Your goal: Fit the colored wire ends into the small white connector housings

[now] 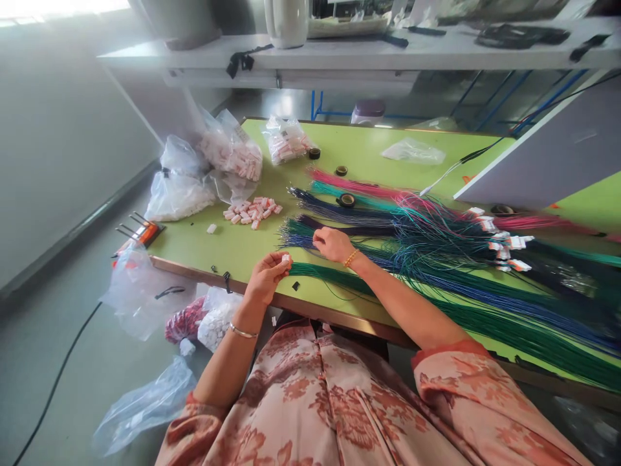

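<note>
A green table (233, 249) with a wooden front edge fills the scene, under a grey shelf (349, 55) that runs across the top. Bundles of thin wires lie fanned across the table: green wires (334, 275) nearest you, blue wires (339, 213) above them, pink wires (359, 186) farther back.

Your left hand (266, 277) sits at the table's front edge, its grip closed on a small white connector (286, 259) pinched between thumb and fingertips, just beside the ends of the green wires. Your right hand (334, 244) rests on the wire ends a little farther in, fingers curled down onto the strands; you cannot tell from here whether it pinches a single wire or only presses on them.

To the left of your hands lies a loose pile of connectors (252, 212), pink and white, and behind it stand clear plastic bags (228, 152) of more. Small tape rolls (346, 200) lie among the wires. More bags (140, 291) hang off the table's left end.
</note>
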Demonstrator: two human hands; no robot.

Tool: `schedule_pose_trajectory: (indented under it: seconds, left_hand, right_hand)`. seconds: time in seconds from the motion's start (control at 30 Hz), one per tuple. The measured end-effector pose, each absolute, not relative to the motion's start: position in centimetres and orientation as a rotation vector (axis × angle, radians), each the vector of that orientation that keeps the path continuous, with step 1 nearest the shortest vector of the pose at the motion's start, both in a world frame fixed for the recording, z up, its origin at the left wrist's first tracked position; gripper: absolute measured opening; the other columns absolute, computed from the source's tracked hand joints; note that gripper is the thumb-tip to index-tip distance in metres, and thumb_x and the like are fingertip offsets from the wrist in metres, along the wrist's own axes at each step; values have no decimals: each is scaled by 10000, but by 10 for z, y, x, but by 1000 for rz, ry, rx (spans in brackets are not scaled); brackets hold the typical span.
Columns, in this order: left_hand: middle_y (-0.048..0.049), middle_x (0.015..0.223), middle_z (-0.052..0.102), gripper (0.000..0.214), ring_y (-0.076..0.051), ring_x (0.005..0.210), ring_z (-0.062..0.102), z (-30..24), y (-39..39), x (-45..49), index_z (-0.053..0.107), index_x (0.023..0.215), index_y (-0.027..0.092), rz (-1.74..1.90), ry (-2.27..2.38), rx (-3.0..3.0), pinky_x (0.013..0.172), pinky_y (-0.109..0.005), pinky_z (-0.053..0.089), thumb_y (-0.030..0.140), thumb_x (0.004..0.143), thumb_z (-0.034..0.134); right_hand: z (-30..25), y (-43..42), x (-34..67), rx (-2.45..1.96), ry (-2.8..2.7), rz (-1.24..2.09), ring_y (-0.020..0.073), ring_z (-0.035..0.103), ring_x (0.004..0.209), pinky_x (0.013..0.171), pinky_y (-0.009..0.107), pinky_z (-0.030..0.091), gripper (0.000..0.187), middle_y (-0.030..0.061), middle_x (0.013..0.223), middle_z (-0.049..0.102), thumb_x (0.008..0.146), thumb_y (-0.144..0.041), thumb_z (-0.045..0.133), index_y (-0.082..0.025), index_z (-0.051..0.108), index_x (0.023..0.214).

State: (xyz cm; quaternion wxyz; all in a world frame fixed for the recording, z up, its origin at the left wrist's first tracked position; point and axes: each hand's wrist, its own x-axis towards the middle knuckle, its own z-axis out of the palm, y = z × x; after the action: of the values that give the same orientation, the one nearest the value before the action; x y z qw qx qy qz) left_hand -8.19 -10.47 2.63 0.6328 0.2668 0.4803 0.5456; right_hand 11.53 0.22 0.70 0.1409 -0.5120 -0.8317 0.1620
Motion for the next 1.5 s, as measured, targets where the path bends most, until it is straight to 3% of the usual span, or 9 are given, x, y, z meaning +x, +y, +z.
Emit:
schedule_pose_trajectory:
  seconds: [0.2, 0.67, 1.1, 1.5]
  left_hand:
    - [-17, 763, 687, 441, -69, 646, 594, 24, -104, -80, 681, 847, 133, 1256, 1116, 591, 585, -183, 446, 307, 505, 898]
    - [-26, 789, 686, 417, -73, 657, 599, 19, -108, -67, 678, 882, 133, 1225, 1058, 562, 595, -178, 449, 278, 550, 885]
    - [0, 814, 623, 306, -62, 669, 556, 33, -102, -58, 673, 902, 158, 1319, 759, 442, 624, -178, 461, 140, 630, 812]
    - [-4, 857, 632, 267, -71, 713, 583, 35, -101, -50, 665, 936, 177, 1273, 730, 492, 695, -195, 492, 125, 691, 759]
  right_hand:
    - [25, 1, 117, -1404, -2366, 524, 139, 513, 639, 609, 252, 315, 147, 38, 758, 663, 856, -232, 524, -173, 654, 893]
    - [45, 13, 61, -1074, -2204, 1134, 86, 477, 597, 598, 207, 373, 113, 1, 671, 614, 731, -201, 549, -121, 628, 741]
    - [68, -49, 101, -985, -1950, 1096, 79, 425, 545, 525, 207, 338, 186, -14, 594, 556, 738, -320, 566, -140, 593, 697]
    - [62, -71, 113, -1093, -2004, 852, 78, 414, 526, 526, 214, 304, 147, -15, 576, 564, 736, -278, 553, -155, 586, 661]
